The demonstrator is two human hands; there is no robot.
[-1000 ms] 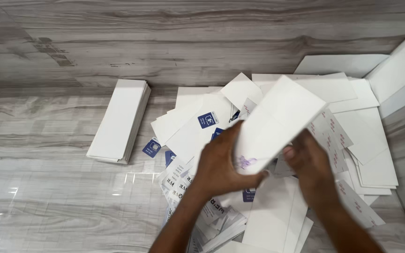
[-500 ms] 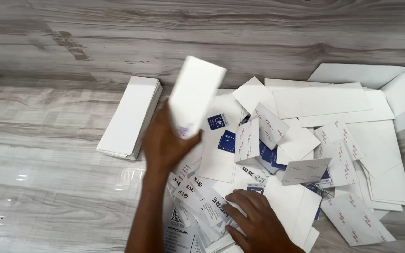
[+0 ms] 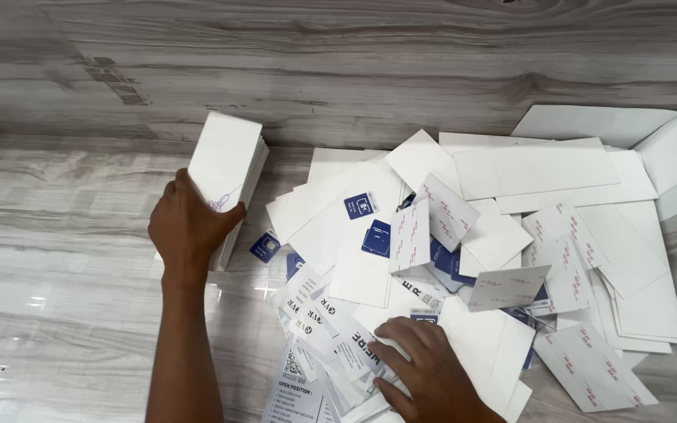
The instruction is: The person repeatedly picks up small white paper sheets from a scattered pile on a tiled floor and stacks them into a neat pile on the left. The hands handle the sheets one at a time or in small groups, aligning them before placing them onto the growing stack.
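L hand (image 3: 190, 227) grips plain white box stack (image 3: 225, 168), edges squared.

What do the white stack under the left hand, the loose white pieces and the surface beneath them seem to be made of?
White stack, gripped by the left hand: probably matte card or thin paperboard, judging by its thin layered edges. Loose pieces under the right hand: flat, crisp-edged sheets, likely printed card; some lie slightly lifted without sagging. Floor: grey wood-grain pattern with glossy reflections, possibly laminate or tile.
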